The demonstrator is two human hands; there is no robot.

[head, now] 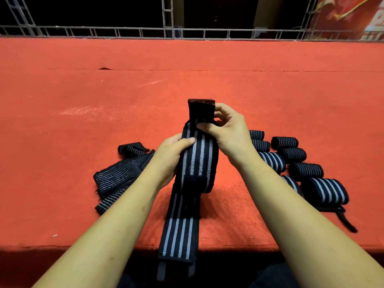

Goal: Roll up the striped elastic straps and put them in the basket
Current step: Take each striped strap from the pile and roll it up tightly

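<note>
I hold a black elastic strap with white stripes [197,154] upright above the red table. My left hand [168,159] grips its left edge, thumb lying across the stripes. My right hand [226,129] pinches the strap near its top, just below the black fastener end [201,110]. The strap's long tail [178,235] hangs down over the table's near edge. Several rolled striped straps [301,169] lie on the table to my right. Several flat, unrolled straps [120,173] lie in a heap to my left. No basket is in view.
The red felt table [187,75] stretches far ahead and to both sides. A metal truss rail [166,33] runs along its far edge. A loose black strap end [342,219] trails from the rolled pile near the front right.
</note>
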